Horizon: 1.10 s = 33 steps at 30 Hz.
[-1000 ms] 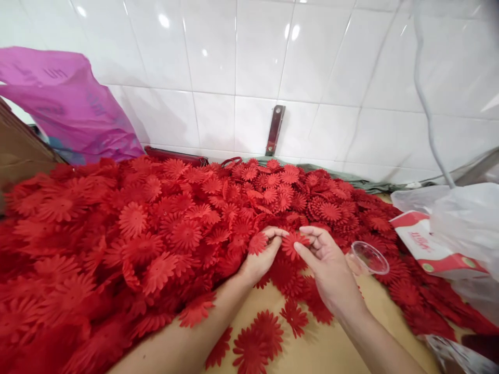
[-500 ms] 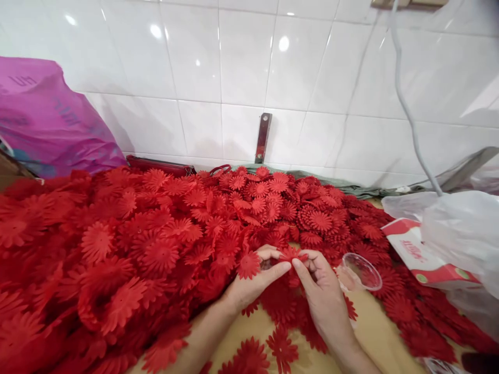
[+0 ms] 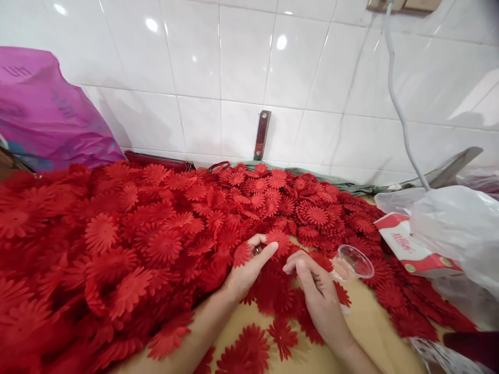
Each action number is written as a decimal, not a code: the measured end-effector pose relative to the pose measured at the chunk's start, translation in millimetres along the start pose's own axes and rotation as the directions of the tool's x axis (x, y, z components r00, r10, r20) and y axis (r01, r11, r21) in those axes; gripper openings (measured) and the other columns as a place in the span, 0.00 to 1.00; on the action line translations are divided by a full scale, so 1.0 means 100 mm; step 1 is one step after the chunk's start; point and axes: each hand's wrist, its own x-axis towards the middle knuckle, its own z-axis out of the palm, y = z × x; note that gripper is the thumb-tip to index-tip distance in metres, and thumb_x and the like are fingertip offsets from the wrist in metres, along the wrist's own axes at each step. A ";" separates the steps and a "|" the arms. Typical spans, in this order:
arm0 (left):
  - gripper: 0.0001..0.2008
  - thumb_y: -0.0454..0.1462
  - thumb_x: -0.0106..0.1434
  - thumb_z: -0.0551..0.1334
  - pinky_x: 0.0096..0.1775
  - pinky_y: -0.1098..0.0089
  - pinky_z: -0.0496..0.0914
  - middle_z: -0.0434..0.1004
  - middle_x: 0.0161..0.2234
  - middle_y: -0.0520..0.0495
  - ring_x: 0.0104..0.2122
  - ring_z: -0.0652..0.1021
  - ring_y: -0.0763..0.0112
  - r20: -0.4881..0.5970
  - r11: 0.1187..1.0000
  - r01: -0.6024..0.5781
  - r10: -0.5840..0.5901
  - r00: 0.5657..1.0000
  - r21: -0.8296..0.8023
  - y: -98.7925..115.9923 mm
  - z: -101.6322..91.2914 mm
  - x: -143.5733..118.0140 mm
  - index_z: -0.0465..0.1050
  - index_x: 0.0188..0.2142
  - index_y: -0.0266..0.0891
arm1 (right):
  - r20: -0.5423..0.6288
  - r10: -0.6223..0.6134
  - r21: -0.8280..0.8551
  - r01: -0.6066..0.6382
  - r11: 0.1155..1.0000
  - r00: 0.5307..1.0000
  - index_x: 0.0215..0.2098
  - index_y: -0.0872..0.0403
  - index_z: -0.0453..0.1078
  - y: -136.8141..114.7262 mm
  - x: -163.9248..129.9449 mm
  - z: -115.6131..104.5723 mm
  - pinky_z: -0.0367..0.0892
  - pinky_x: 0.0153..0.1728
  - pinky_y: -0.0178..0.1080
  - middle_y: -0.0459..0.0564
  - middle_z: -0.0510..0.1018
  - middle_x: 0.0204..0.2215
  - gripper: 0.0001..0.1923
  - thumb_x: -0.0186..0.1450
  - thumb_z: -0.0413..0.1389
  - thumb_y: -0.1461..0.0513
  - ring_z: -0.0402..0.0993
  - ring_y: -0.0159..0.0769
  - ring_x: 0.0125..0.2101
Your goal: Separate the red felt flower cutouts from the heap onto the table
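Observation:
My left hand [image 3: 249, 267] pinches a red fabric flower [image 3: 278, 243] between thumb and fingertips. Another red petal piece [image 3: 241, 255] overlaps the outer side of that hand; I cannot tell whether it is gripped too. A short gap to the right, my right hand [image 3: 314, 278] has its fingers curled in and its thumb close to them, and whatever they may hold is hidden. Below both hands, loose red flowers [image 3: 283, 337] lie on the tan surface [image 3: 366, 317]. A clear plastic cup [image 3: 355, 262] rests on its side just right of my right hand.
A large heap of red flowers [image 3: 156, 244] spreads left and back. At right are a red-and-white box [image 3: 413, 246] and white plastic bags [image 3: 460, 223]. A pink bag [image 3: 54, 114], a red pouch [image 3: 158, 160] and a hanging cable [image 3: 401, 109] are near the tiled wall.
My right hand has come away from the flower, which both hands were pinching, and moved slightly down. My left hand keeps the flower, now turned more face-on. The view has shifted slightly.

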 end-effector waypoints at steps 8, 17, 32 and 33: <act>0.13 0.46 0.61 0.68 0.51 0.66 0.69 0.79 0.40 0.45 0.44 0.77 0.65 0.116 0.979 -0.158 0.144 0.983 0.126 0.05 0.01 -0.02 0.77 0.35 0.38 | -0.203 0.048 -0.080 -0.065 0.995 0.978 0.53 0.49 0.70 0.06 0.06 0.00 0.66 0.52 0.43 0.51 0.76 0.49 0.17 0.70 0.54 0.50 0.72 0.39 0.48; 0.11 0.39 0.66 0.63 0.59 0.62 0.66 0.80 0.48 0.43 0.52 0.77 0.63 0.055 0.941 -0.207 0.200 0.978 0.268 0.07 -0.02 0.00 0.81 0.45 0.41 | -0.164 -0.092 -0.134 0.070 0.988 0.982 0.40 0.50 0.72 0.01 0.08 -0.09 0.67 0.47 0.42 0.49 0.76 0.38 0.09 0.72 0.53 0.56 0.72 0.38 0.40; 0.23 0.50 0.72 0.51 0.52 0.58 0.75 0.82 0.50 0.40 0.53 0.78 0.57 0.035 0.596 0.313 -0.430 0.902 -0.739 1.04 0.53 -0.26 0.80 0.42 0.38 | -0.437 -0.169 -0.095 0.141 0.985 0.883 0.46 0.49 0.71 -0.05 0.06 -0.14 0.67 0.47 0.45 0.53 0.76 0.44 0.20 0.74 0.43 0.49 0.72 0.42 0.43; 0.20 0.49 0.70 0.54 0.50 0.60 0.76 0.82 0.49 0.40 0.50 0.79 0.58 0.038 0.572 0.363 -0.500 0.865 -0.736 0.95 0.59 -0.37 0.80 0.40 0.39 | -0.462 -0.166 -0.070 0.150 0.986 0.871 0.46 0.49 0.71 -0.03 0.07 -0.14 0.67 0.47 0.46 0.53 0.75 0.44 0.21 0.74 0.41 0.48 0.72 0.42 0.43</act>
